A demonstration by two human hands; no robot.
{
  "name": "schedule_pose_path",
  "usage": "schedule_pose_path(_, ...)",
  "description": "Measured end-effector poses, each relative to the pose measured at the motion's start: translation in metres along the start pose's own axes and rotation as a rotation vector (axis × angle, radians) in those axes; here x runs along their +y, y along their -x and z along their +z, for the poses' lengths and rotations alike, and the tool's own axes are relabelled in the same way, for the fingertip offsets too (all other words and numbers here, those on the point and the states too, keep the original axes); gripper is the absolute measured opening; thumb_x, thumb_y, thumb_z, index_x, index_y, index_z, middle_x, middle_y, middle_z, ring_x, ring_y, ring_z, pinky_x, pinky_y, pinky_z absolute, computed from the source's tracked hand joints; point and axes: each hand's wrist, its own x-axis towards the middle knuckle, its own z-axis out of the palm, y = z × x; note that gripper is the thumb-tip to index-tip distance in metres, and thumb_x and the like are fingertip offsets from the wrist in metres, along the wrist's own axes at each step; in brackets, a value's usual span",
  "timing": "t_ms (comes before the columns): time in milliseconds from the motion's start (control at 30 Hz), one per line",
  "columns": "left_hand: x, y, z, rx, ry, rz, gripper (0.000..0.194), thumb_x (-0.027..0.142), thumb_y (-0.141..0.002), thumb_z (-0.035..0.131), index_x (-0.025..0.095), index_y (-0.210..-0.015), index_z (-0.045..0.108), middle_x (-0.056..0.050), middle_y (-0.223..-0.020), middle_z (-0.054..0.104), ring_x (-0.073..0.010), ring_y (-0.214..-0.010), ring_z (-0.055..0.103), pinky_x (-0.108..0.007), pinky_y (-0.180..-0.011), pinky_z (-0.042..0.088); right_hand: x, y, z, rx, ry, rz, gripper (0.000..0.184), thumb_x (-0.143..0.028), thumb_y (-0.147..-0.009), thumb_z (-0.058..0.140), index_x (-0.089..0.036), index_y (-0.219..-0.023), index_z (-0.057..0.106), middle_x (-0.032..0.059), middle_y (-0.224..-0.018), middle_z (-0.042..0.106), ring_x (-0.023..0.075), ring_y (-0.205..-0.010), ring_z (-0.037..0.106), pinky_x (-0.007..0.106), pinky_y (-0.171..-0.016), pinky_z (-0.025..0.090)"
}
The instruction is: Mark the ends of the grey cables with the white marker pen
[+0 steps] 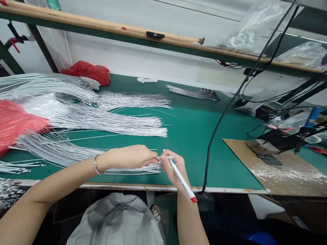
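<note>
My right hand (176, 166) is closed around a white marker pen (183, 180) with a red end, its tip pointing up and away from me. My left hand (138, 156), a bracelet on its wrist, pinches the end of a thin grey wire (170, 157). That wire reaches across to the fingers of my right hand, where the two hands nearly meet. Beneath my left hand lies a bundle of grey wires (76, 149) along the table's front edge. Farther back rests another wire bundle (122, 120), its cut ends facing right.
A black cable (219, 126) hangs across the green table (189, 132) right of my hands. Red plastic bags (20, 122) lie at left. A small dark wire bundle (194, 93) sits at the back, below a shelf (102, 25). Cardboard (240, 153) covers the right side.
</note>
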Motion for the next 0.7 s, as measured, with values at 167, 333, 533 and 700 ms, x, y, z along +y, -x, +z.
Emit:
schedule_pose_path(167,0.006,0.001,0.002,0.157,0.064,-0.102,0.023,0.032,-0.095,0.04,0.017,-0.102,0.056,-0.001,-0.073,0.062,-0.0135,-0.061,0.053,-0.024,-0.053,0.031,-0.002,0.001,0.002,0.131,-0.034,0.072,0.046,-0.045,-0.087,0.048,-0.021,-0.049,0.037,-0.0054,-0.042,0.037,0.0082,-0.041,0.033,0.022,-0.042,0.029)
schedule_pose_path(333,0.003,0.0,0.011,0.324,0.028,-0.081,0.027,0.031,-0.094,0.044,0.015,-0.092,0.066,-0.005,-0.081,0.067,-0.0154,-0.074,0.058,-0.024,-0.065,0.037,0.0,0.0,0.003,0.112,-0.06,0.062,0.046,-0.046,-0.086,0.049,-0.021,-0.049,0.041,-0.0059,-0.037,0.041,0.008,-0.038,0.035,0.025,-0.054,0.04)
schedule_pose_path(533,-0.004,0.001,0.009,0.236,0.116,-0.049,0.028,0.033,-0.094,0.044,0.016,-0.098,0.067,-0.004,-0.085,0.068,-0.0142,-0.074,0.06,-0.023,-0.064,0.038,0.0,0.0,0.004,0.074,-0.005,0.024,0.042,-0.041,-0.086,0.051,-0.021,-0.05,0.045,-0.0067,-0.038,0.045,0.0086,-0.039,0.039,0.033,-0.075,0.044)
schedule_pose_path(700,-0.004,0.001,0.01,0.293,0.105,-0.025,0.019,0.028,-0.089,0.054,0.015,-0.092,0.068,-0.004,-0.085,0.068,-0.0145,-0.079,0.059,-0.023,-0.069,0.04,0.003,0.0,0.005,0.06,-0.016,0.037,0.042,-0.042,-0.086,0.051,-0.02,-0.05,0.043,-0.0055,-0.038,0.045,0.0089,-0.039,0.04,0.026,-0.056,0.04)
